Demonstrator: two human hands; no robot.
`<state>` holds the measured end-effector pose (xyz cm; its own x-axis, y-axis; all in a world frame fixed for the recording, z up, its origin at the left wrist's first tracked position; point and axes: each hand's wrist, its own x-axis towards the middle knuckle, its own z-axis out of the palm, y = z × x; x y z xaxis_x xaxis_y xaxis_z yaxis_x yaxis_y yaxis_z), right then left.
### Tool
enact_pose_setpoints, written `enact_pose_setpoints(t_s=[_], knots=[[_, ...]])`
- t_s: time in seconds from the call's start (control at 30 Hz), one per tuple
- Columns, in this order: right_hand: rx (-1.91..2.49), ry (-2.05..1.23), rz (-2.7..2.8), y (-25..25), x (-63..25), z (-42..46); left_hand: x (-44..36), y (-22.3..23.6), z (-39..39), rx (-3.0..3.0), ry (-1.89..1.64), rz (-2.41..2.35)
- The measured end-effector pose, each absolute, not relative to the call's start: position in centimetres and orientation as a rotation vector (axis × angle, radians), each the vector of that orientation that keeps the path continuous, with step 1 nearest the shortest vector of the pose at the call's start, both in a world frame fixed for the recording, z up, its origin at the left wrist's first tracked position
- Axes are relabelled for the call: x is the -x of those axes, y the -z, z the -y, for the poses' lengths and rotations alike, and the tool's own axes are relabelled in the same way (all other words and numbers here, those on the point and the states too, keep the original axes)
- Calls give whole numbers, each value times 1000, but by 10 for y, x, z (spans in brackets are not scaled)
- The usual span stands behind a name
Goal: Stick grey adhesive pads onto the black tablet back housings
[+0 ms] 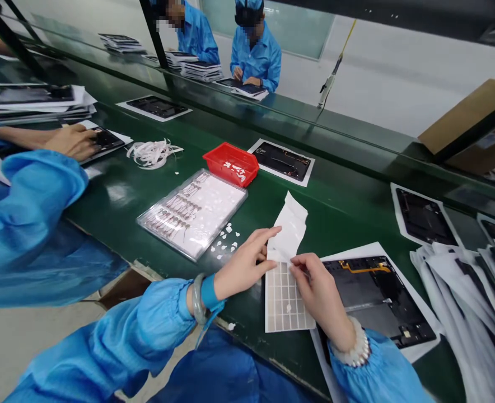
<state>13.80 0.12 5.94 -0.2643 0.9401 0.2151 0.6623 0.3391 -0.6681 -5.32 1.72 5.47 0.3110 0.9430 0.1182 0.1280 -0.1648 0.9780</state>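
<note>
A sheet of square beige stickers (279,307) lies at the table's front edge, its white backing paper (290,223) lifted away at the far end. My left hand (245,266) has its fingers stretched out and thumb apart, fingertips against the backing paper and thumb at the sheet's left edge. On the other side, my right hand (321,291) pinches the edge where the paper meets the stickers. A small white piece (288,308) rests on the grid. Right of it, partly under my right forearm, a black tablet housing (371,291) with an orange flex cable lies on white paper.
A clear-edged tray (214,196) holds rows of small wired parts. Behind it stands a red bin (226,152) with white bits. Loose white dots (224,244) are scattered nearby. Stacked papers and housings (470,302) crowd the right. A co-worker's hand (73,143) works at left.
</note>
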Motion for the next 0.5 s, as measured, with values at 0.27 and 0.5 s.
enact_pose_setpoints(t_s=[0.27,0.5], knots=[[1375,-653,1990,-53,-138,-3,61,-56,-23,-1777,-1017,-1042],[1378,-624,2079,-53,-132,2,58,-62,-20,-2452,-672,-1260]])
